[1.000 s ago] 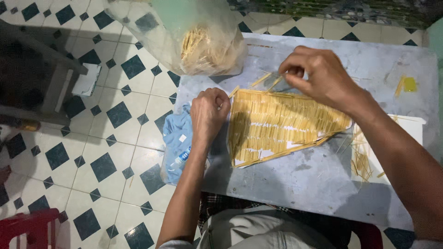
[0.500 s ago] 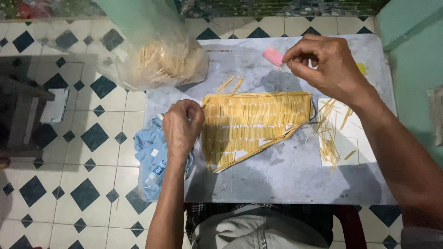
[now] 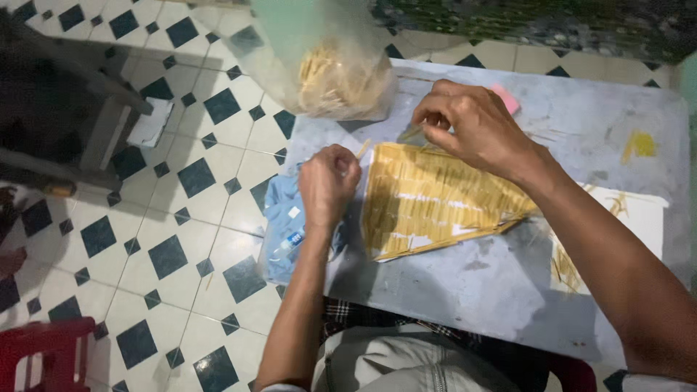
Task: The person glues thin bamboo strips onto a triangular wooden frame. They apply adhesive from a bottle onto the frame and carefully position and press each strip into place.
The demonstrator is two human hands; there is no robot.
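Grey table (image 3: 508, 290), right hand (image 3: 475, 127) hiding stick panel (image 3: 428, 207) top, forearm cropped

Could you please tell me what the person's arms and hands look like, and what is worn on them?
Both the left hand and the right hand are bare: no gloves, rings, watch or bracelets show. The forearms are bare too, with no sleeves visible up to the frame's edge.

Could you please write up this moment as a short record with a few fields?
Surface: grey table on a blue-and-white tiled floor
Workpiece: flat, wedge-shaped panel of yellow sticks
Left hand: closed on a thin stick, at the panel's wide end
Right hand: fingertips pinched above the panel's upper edge
Nearby: clear plastic bag of sticks, blue plastic packet, pink block, white sheet
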